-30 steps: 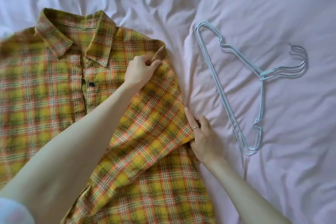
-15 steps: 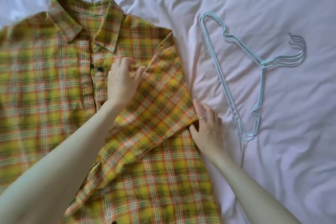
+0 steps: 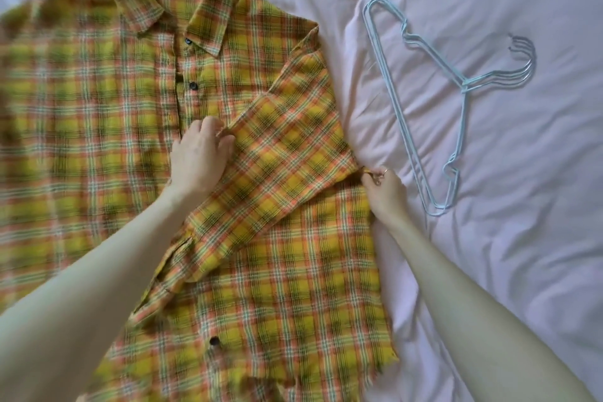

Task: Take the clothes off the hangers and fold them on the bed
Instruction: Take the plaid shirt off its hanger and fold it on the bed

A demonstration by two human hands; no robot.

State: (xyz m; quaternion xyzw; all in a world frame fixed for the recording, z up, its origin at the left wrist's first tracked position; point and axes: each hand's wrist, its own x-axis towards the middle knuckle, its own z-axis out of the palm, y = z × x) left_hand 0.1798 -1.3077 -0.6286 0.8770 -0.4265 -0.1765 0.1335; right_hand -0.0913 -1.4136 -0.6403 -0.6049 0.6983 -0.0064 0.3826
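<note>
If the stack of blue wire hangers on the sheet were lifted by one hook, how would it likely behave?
The blue wire hangers look thin, so probably light and fairly stiff. Several lie loosely nested, hooks fanned apart, so lifting one hook would likely leave others behind or snag them. On the soft bed sheet they should slide rather than roll.

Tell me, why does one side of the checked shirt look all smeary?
In the head view, the plaid shirt is blurred along its left side and bottom edge, likely from camera motion; the hangers stay sharp, with soft, even light and no glare on the bedsheet.
</note>
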